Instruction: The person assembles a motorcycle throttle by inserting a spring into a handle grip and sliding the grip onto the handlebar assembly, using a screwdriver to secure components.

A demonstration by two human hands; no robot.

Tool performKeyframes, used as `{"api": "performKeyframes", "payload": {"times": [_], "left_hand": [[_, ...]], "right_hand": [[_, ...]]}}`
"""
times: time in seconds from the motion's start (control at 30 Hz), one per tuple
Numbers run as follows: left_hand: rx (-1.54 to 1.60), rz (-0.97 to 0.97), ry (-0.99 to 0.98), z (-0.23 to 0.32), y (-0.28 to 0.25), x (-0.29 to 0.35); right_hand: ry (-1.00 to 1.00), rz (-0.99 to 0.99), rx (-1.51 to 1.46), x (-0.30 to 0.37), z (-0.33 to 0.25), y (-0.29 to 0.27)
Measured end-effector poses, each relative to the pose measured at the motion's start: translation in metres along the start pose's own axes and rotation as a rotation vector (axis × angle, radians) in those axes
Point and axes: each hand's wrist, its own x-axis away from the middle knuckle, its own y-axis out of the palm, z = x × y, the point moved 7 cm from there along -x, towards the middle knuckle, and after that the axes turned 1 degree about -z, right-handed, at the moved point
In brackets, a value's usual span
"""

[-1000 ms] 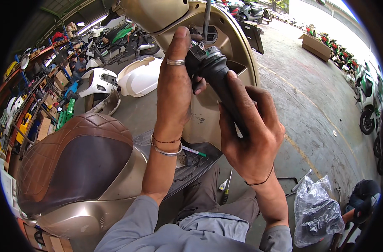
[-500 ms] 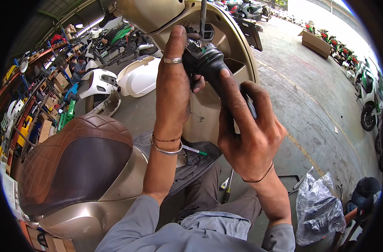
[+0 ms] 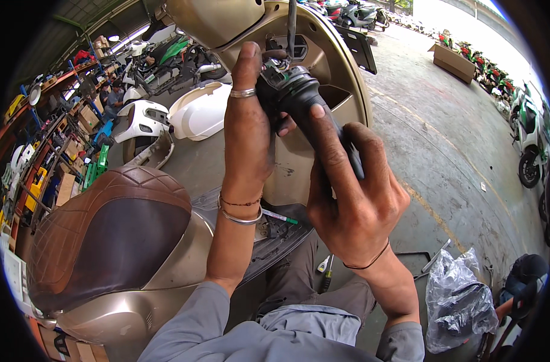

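A black handlebar grip [image 3: 324, 128] with a ribbed collar and a dark switch housing [image 3: 275, 81] at its upper end is tilted between my two hands. My left hand [image 3: 248, 133] is wrapped round the housing, thumb up along its side; its fingers mostly hide behind the part. Lower down, my right hand [image 3: 362, 187] grips the rubber, index finger stretched along it toward the collar. A dark cable [image 3: 292, 27] hangs just above the housing. Behind stands a gold scooter's front panel [image 3: 287, 175]. Whether the grip is attached to the scooter, I cannot tell.
The scooter's brown quilted seat [image 3: 115, 223] fills the lower left. On its black footboard [image 3: 269, 244] lies a marker pen [image 3: 280, 217]. A screwdriver [image 3: 327, 279] is by my legs, a clear plastic bag [image 3: 459, 301] at right. White panels [image 3: 202, 111] and laden shelves stand at left.
Both hands and the handlebar grip have shifted slightly left and down. My right index finger still lies along the rubber.
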Motion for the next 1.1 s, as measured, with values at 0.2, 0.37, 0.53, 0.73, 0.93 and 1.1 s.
{"api": "performKeyframes", "payload": {"times": [0.2, 0.37, 0.53, 0.73, 0.93, 1.1], "left_hand": [[0.542, -0.088, -0.041, -0.021, -0.005, -0.007], [0.67, -0.275, -0.077, -0.029, -0.006, -0.012], [0.8, -0.352, -0.114, -0.029, -0.005, -0.014], [0.801, -0.301, -0.113, -0.033, -0.008, -0.017], [0.817, -0.306, -0.122, -0.036, -0.009, -0.019], [0.788, -0.333, -0.111, -0.037, -0.01, -0.021]], "right_hand": [[-0.056, -0.044, 0.146, 0.006, -0.025, 0.003], [-0.032, -0.054, 0.199, 0.007, -0.034, 0.01], [-0.089, 0.084, 0.234, 0.009, -0.04, 0.016], [-0.069, 0.058, 0.217, 0.008, -0.038, 0.018], [-0.074, 0.03, 0.218, 0.008, -0.037, 0.018], [-0.066, 0.028, 0.203, 0.008, -0.036, 0.018]]}}
